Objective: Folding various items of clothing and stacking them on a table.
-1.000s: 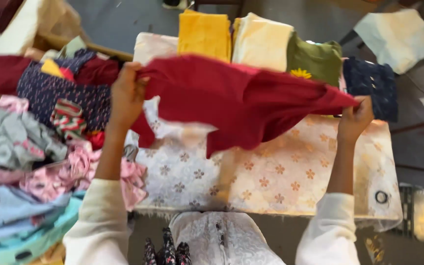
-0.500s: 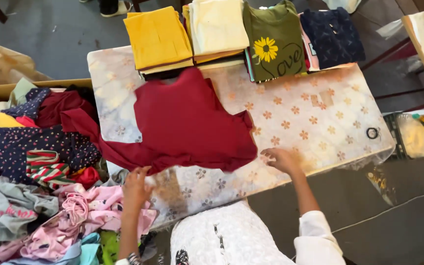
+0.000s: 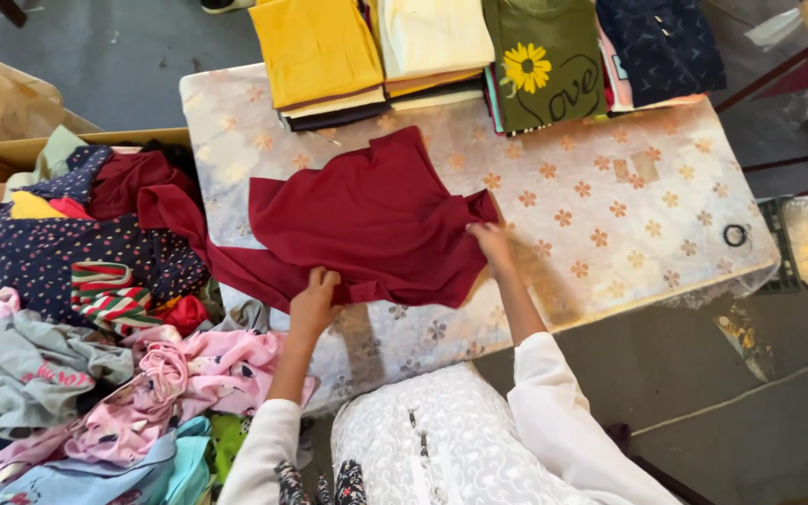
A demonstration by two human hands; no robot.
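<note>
A dark red garment [image 3: 376, 220] lies spread flat on the counter [image 3: 610, 215], which is covered in a pale cloth printed with small flowers, and everything else can be placed from that garment. The left hand [image 3: 312, 304] sits at the garment's near edge, its grip closed on the red fabric with the fingers curled over the hem. The right hand [image 3: 493, 241] rests at the garment's right corner, fingers pinching the cloth there, so both hands hold the same piece, well apart from each other along its near side. One sleeve of the garment trails off the counter's left edge toward a heap of loose clothes [image 3: 77, 309], a mix of dark dotted, striped, grey and pink pieces piled to the left of the garment and partly in a cardboard box [image 3: 11, 150]. Beyond the garment, along the far side of the counter, folded stacks stand in a row: a yellow stack [image 3: 315, 51] nearest its far left, a cream stack [image 3: 432, 37] next to it, an olive green top with a sunflower print [image 3: 540, 61], and a dark navy patterned piece [image 3: 661, 47] farthest right. To the right of the garment, near the counter's right end, lies a small black ring [image 3: 735, 235]. The person's white patterned sleeves [image 3: 554, 402] show at the bottom, on the near side of the garment.
</note>
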